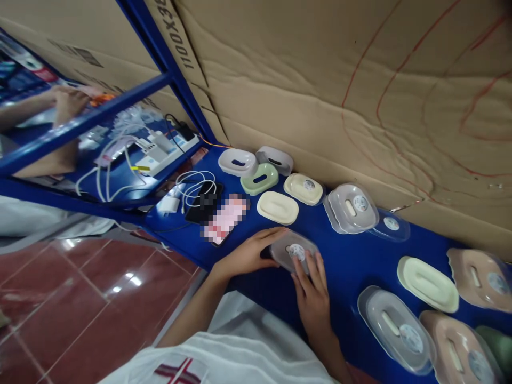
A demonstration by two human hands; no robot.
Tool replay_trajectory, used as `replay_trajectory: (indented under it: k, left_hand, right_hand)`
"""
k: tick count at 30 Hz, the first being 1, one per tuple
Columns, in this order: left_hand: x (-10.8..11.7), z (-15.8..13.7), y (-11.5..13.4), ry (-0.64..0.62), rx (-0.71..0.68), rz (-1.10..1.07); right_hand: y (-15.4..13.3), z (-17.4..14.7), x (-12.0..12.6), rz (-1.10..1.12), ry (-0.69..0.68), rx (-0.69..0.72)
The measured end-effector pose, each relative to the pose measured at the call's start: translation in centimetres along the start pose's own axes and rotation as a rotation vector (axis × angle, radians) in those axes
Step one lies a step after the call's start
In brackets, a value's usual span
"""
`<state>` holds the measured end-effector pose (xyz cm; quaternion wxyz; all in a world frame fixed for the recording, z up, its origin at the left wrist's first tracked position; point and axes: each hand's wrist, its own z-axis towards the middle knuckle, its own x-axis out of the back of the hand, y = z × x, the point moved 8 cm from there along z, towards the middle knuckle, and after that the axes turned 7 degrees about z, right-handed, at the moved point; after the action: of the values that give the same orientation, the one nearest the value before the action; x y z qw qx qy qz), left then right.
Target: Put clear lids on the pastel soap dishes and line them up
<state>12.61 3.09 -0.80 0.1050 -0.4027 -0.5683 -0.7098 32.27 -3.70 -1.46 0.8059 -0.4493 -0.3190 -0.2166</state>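
Note:
A greyish oval soap box (286, 246) with a round printed sticker (297, 252) on top is between my hands, low over the blue table. My left hand (252, 252) is closed on its left end, fingers along the far side and thumb at the near side. My right hand (313, 290) lies over its right part with fingers stretched and apart, one fingertip touching the sticker. The box's right side is partly hidden under those fingers. Just beyond the box is a cream oval piece (277, 207). A second cream piece with a sticker (303, 189) lies behind that.
Slotted oval trays in white (237, 161) and green (260, 179) stand at the back. Stickered boxes, grey (348, 209) and peach (460, 346), sit to the right. Left are a lit phone (226, 218) and cables. Behind a blue frame bar (92, 117), another person's hands (72, 101) show.

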Motion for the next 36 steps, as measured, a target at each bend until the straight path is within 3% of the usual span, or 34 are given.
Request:
replay_trajectory:
  k: [6,10,14,36]
  left_hand:
    - [-0.3,0.2,0.3,0.015,-0.048,0.082]
    - [-0.5,0.2,0.8,0.034,-0.078,0.15]
    - [-0.8,-0.2,0.7,0.035,-0.124,0.177]
    - [-0.3,-0.6,1.7,0.098,-0.225,0.252]
  right_hand:
    - [0.4,-0.1,0.4,0.019,0.002,-0.003]
    - [0.7,-0.1,1.4,0.028,0.049,-0.076]
    - [0.5,-0.2,1.0,-0.057,0.008,-0.129]
    - [0.2,0.5,2.3,-0.129,-0.018,-0.08]
